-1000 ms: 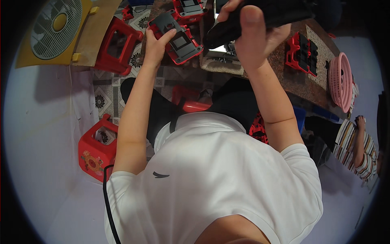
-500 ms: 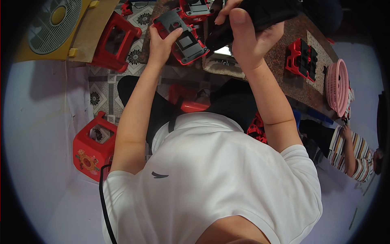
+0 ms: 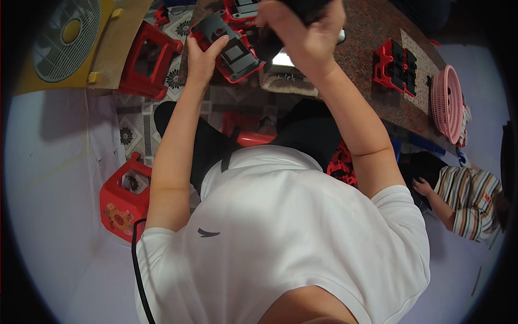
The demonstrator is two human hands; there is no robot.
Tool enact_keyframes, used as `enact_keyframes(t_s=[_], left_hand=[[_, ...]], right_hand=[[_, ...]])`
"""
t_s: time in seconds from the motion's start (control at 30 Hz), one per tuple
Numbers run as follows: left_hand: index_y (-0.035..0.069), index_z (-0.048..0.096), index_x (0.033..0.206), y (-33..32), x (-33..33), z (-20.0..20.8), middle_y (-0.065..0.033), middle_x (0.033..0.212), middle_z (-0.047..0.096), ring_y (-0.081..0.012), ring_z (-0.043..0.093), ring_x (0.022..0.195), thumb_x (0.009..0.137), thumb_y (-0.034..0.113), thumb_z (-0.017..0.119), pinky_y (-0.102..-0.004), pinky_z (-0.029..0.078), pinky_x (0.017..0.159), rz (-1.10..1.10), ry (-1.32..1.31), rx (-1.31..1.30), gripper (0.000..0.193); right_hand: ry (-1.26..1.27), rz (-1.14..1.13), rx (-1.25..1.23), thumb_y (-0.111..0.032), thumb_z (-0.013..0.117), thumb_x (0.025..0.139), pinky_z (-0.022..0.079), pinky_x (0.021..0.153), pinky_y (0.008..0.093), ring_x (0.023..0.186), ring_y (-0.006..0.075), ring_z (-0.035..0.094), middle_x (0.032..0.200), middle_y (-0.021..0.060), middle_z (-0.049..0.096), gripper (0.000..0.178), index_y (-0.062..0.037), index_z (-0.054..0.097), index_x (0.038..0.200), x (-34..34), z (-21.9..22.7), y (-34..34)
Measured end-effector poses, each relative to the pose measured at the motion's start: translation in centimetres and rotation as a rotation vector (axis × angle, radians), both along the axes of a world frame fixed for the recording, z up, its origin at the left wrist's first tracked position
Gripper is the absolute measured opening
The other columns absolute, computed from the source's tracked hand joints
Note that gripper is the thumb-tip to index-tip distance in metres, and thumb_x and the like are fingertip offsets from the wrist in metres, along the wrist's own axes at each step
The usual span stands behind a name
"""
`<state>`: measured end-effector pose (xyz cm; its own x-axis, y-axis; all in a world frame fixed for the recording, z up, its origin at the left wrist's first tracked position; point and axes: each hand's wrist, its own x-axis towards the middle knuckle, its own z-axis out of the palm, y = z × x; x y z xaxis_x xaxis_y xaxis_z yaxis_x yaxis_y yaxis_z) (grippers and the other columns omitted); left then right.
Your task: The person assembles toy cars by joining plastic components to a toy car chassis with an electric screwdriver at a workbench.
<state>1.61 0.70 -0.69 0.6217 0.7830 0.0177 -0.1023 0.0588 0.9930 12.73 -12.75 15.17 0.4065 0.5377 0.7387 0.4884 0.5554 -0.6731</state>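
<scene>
My left hand (image 3: 202,58) grips the near side of a red-and-grey plastic casing (image 3: 236,52), its thumb across the grey top. The casing is tilted above the edge of the brown stone table (image 3: 360,81). My right hand (image 3: 311,40) is closed around a bulky black object (image 3: 307,7), mostly hidden by the hand and cut off by the top edge, so I cannot make out its kind. Just beyond the held casing lies a second red-and-grey casing (image 3: 243,9). Between my hands, close to the table's near edge, is a box-like thing with a bright white top (image 3: 283,59).
On the table's right stand a red-and-black casing (image 3: 395,66) and a pink plastic basket (image 3: 447,102). Red stools (image 3: 147,62) and a yellow fan (image 3: 69,40) are at the left. Red parts (image 3: 342,166) lie beside my lap. Another person (image 3: 467,200) is at the right.
My right hand has moved left with the black object, closer to the casings. My left hand and its casing have shifted slightly left in the picture. The other person's arm has moved.
</scene>
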Motion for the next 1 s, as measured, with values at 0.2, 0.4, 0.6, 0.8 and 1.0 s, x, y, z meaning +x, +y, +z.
enact_keyframes(t_s=[0.2, 0.4, 0.6, 0.8, 1.0], left_hand=[[-0.002, 0.041, 0.12, 0.4, -0.1, -0.6, -0.0157, 0.117, 0.055, -0.0226, 0.053, 0.11, 0.076, 0.032, 0.076, -0.0334, 0.041, 0.096, 0.014, 0.074, 0.075, 0.065], [-0.002, 0.039, 0.118, 0.0, 0.2, -0.6, -0.0153, 0.118, 0.053, -0.0223, 0.052, 0.11, 0.078, 0.031, 0.073, -0.0336, 0.04, 0.096, 0.04, 0.069, 0.119, 0.062], [0.001, 0.038, 0.118, -0.3, 0.0, -0.1, -0.0137, 0.117, 0.052, -0.0207, 0.051, 0.11, 0.078, 0.022, 0.072, -0.033, 0.04, 0.097, -0.01, -0.013, -0.123, 0.057], [0.003, 0.039, 0.118, 0.3, -0.3, 0.3, -0.0077, 0.108, 0.057, -0.017, 0.057, 0.099, 0.077, 0.013, 0.073, -0.0307, 0.046, 0.089, -0.108, -0.081, -0.095, 0.054], [0.001, 0.035, 0.123, -0.2, 0.2, -0.3, -0.01, 0.113, 0.055, -0.0179, 0.055, 0.104, 0.076, 0.017, 0.075, -0.0309, 0.045, 0.092, -0.069, -0.099, -0.116, 0.063]], right_hand=[[0.117, -0.125, 0.042, -0.033, 0.072, 0.085, 0.049, 0.055, 0.0246, 0.061, 0.0122, 0.059, 0.077, 0.0075, 0.06, 0.047, -0.0016, 0.048, 0.111, 2.6, 1.5, -5.3], [-0.173, -0.031, 0.104, 0.003, 0.073, 0.078, 0.047, 0.05, 0.0215, 0.058, 0.0092, 0.059, 0.068, 0.0041, 0.062, 0.025, -0.0014, 0.052, 0.091, 4.6, -1.5, -5.7], [0.017, -0.107, 0.025, -0.008, 0.072, 0.082, 0.047, 0.054, 0.0228, 0.06, 0.01, 0.059, 0.071, 0.0042, 0.062, 0.023, -0.0028, 0.052, 0.091, 4.1, -1.6, -5.1], [0.361, 0.001, -0.042, -0.028, 0.067, 0.089, 0.049, 0.052, 0.0276, 0.058, 0.0148, 0.058, 0.072, 0.0077, 0.059, 0.035, -0.0022, 0.049, 0.104, 2.0, 1.5, -3.0], [0.479, 0.099, 0.125, -0.027, 0.076, 0.082, 0.052, 0.058, 0.0285, 0.063, 0.0171, 0.061, 0.079, 0.0103, 0.061, 0.05, -0.0001, 0.047, 0.112, -3.3, 0.8, -0.9]])
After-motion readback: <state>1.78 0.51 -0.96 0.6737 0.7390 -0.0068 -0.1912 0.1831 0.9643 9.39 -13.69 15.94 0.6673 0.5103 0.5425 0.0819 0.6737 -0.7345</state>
